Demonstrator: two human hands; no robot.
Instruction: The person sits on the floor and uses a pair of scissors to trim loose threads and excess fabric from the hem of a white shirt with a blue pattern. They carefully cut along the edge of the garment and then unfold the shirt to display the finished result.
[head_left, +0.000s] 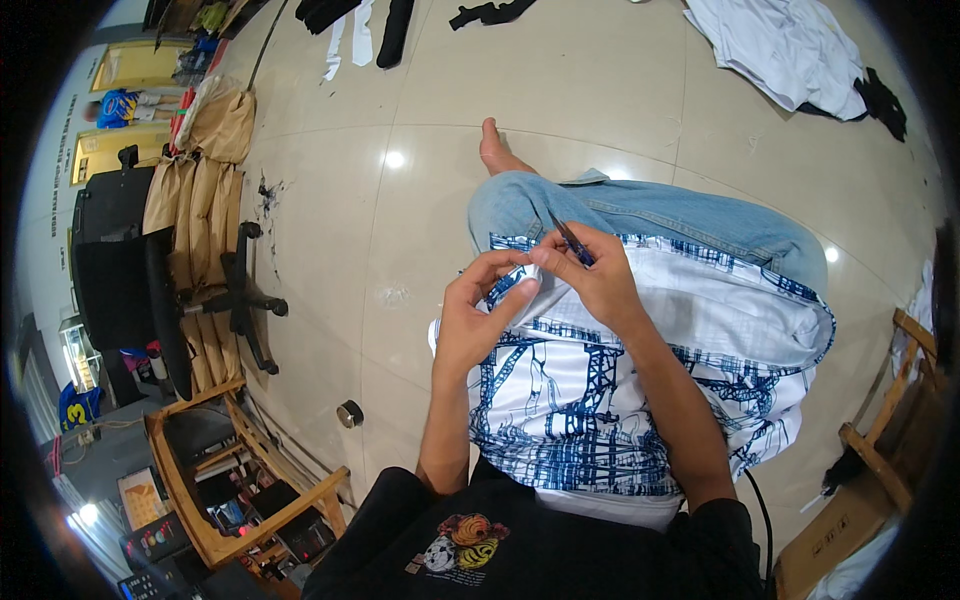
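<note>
A white garment with a blue sketch-like print lies spread over my lap and crossed legs. My left hand is closed on a bunched edge of it, pinched between thumb and fingers. In my right hand sits a small pair of dark thread snips, blades pointing up and away from me. The right fingertips meet the left ones at the bunched cloth. Whether the right fingers also grip the fabric is hidden. The garment's plain white inside shows at the right, over my light blue jeans.
White clothes and black fabric scraps lie on the tiled floor ahead. At the left are a black office chair, brown wrapped rolls and a wooden frame. A cardboard box stands at the lower right. A small round metal object sits left of me.
</note>
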